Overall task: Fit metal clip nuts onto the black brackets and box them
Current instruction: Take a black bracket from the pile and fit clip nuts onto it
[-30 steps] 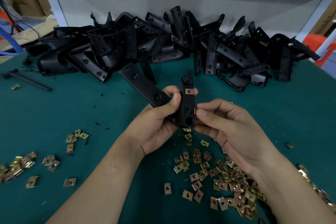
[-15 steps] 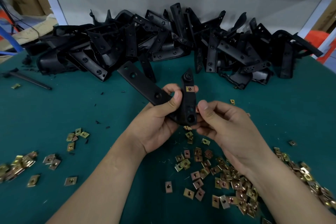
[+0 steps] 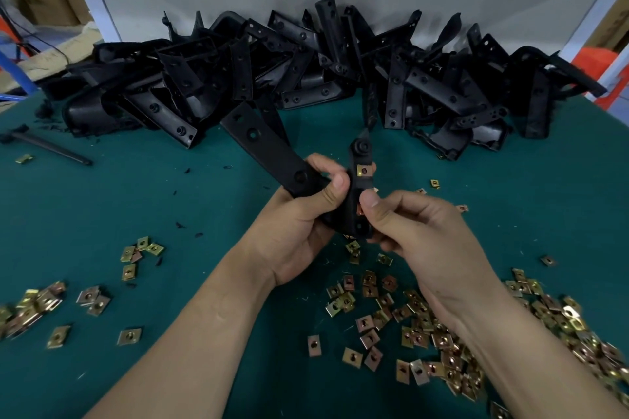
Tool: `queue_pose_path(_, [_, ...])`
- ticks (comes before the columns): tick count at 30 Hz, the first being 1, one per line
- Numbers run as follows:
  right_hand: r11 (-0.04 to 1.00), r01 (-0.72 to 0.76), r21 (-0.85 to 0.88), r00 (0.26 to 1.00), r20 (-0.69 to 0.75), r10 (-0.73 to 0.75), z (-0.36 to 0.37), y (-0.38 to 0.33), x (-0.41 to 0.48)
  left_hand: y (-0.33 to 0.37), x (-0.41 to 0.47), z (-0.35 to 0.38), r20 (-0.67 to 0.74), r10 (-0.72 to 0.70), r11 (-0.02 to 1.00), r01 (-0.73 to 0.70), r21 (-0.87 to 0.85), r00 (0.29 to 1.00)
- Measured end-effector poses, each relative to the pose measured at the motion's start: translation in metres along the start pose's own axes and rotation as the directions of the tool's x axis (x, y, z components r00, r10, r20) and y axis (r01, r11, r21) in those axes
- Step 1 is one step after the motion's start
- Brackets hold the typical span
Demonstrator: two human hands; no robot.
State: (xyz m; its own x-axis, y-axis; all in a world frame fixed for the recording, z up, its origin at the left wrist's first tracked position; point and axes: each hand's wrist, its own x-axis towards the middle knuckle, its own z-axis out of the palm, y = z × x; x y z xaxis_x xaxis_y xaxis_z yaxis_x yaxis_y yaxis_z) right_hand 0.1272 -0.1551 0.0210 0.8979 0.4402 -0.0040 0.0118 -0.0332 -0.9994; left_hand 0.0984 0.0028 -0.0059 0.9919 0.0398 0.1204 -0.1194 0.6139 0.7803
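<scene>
My left hand (image 3: 299, 224) grips a black V-shaped bracket (image 3: 269, 150) above the green table; one arm slants up to the left, the other stands upright. A brass clip nut (image 3: 363, 171) sits on the upright arm near its top. My right hand (image 3: 422, 235) pinches a second clip nut (image 3: 360, 211) with thumb and forefinger against the lower edge of that arm; the nut is mostly hidden. Several loose clip nuts (image 3: 408, 320) lie under my right wrist.
A big heap of black brackets (image 3: 306, 68) fills the back of the green table (image 3: 119, 207). More clip nuts (image 3: 37, 306) lie at the left front. A black rod (image 3: 47, 146) lies at far left. A grey panel closes the back.
My right hand has slid up the bracket's upright arm, pressing the second nut at its edge. The left hand keeps its grip; the bracket has risen slightly.
</scene>
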Motion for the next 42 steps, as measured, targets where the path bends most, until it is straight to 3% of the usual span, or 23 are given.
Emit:
queue_pose_path(4, [1.000, 0.006, -0.001, 1.000, 0.030, -0.006, -0.004, -0.002, 0.003, 0.000, 0.002, -0.002, -0.059, 0.038, 0.999, -0.039, -0.020, 0.998])
queue_pose_path(10, [0.966, 0.198, -0.168, 0.980, 0.022, -0.197, 0.000, 0.003, 0.000, -0.002, 0.003, -0.002, -0.110, 0.049, 0.998, -0.053, -0.031, 0.993])
queue_pose_path(15, [0.828, 0.335, -0.449, 0.905, -0.089, -0.415, 0.004, 0.010, -0.001, -0.006, 0.002, 0.003, -0.137, 0.049, 0.999, -0.052, -0.014, 0.989])
queue_pose_path(18, [0.796, 0.355, -0.489, 0.891, -0.080, -0.446, 0.005, 0.008, -0.001, -0.004, 0.001, 0.003, -0.136, 0.058, 0.996, -0.066, -0.054, 0.989])
queue_pose_path(21, [0.825, 0.329, -0.460, 0.912, -0.074, -0.404, 0.006, 0.001, -0.003, -0.001, 0.001, 0.003, -0.141, 0.035, 0.995, -0.048, -0.092, 0.989])
queue_pose_path(28, [0.959, 0.109, -0.260, 0.994, 0.053, -0.098, 0.000, -0.039, 0.003, 0.009, -0.001, 0.004, -0.136, -0.010, 0.988, -0.011, -0.157, 0.991])
queue_pose_path(32, [0.977, 0.034, -0.209, 0.999, 0.022, -0.030, -0.024, -0.059, -0.006, 0.011, -0.007, 0.018, -0.184, -0.009, 0.999, -0.001, -0.050, 0.983])
queue_pose_path(37, [0.984, 0.033, -0.177, 0.979, -0.191, -0.067, -0.075, -0.064, -0.041, -0.002, -0.010, 0.049, -0.366, 0.213, 0.970, -0.153, 0.186, 0.906])
queue_pose_path(42, [0.979, 0.075, -0.189, 0.926, -0.352, -0.138, -0.127, -0.059, -0.104, -0.026, -0.015, 0.115, -0.172, 0.314, 0.867, -0.209, 0.452, 0.934])
